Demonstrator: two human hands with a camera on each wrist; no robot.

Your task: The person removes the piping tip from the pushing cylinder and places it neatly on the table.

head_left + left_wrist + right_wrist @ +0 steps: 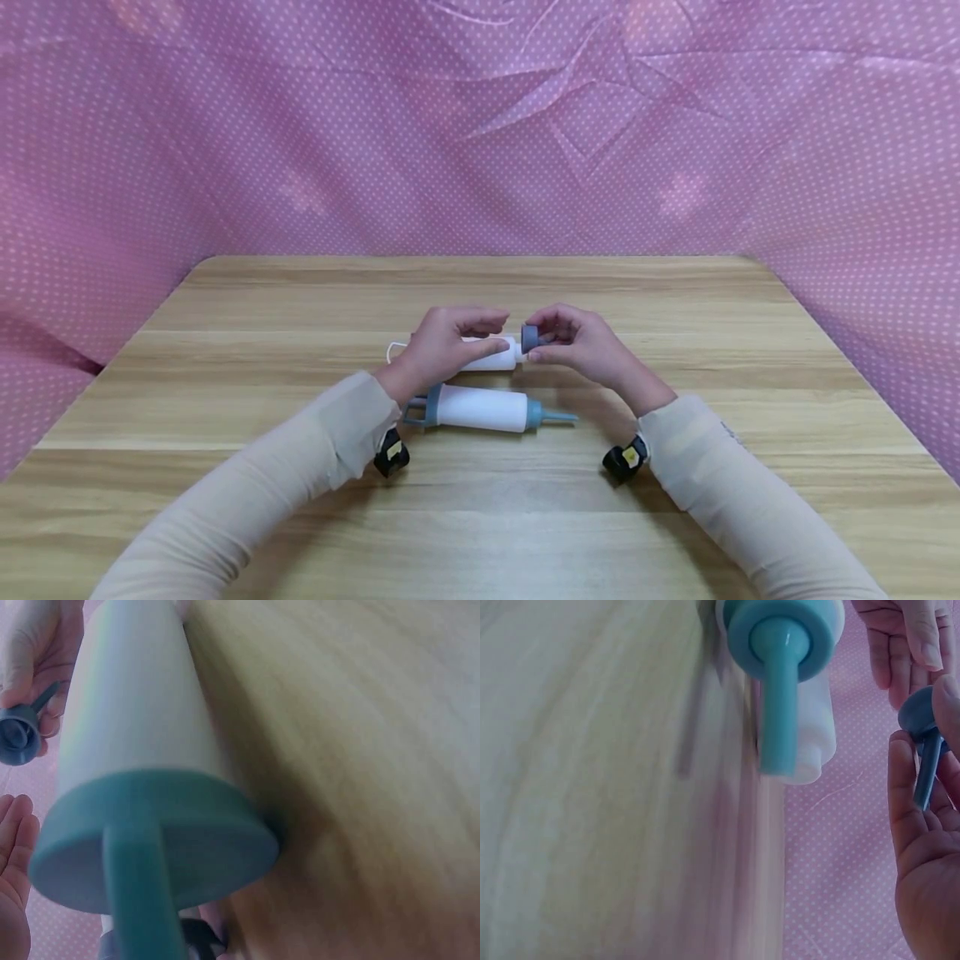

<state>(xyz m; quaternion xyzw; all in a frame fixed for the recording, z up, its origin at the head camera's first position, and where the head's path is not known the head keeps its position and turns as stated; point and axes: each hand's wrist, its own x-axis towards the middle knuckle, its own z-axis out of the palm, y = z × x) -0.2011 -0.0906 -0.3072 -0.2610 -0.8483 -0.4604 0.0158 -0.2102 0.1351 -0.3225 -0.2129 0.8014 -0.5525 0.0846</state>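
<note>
My right hand point(588, 346) pinches a blue-grey nozzle cap point(529, 338) between thumb and fingers, above the table. Its round threaded opening point(19, 735) faces left, and its thin spout point(926, 774) lies along the fingers. To the left, my left hand point(450, 346) hovers with fingers extended and thumb apart, nothing gripped. Behind that hand lies a white tube point(491, 358) with a narrow neck, partly hidden by the fingers. Nearer to me rests a second white tube point(483, 409), lying on its side, with a teal nozzle point(557, 416) and a teal end handle point(417, 411).
The wooden table point(480, 517) has rounded far corners. Pink dotted cloth point(480, 167) hangs behind it and at both sides. Black wrist cameras point(392, 453) sit below the sleeves, close to the nearer tube.
</note>
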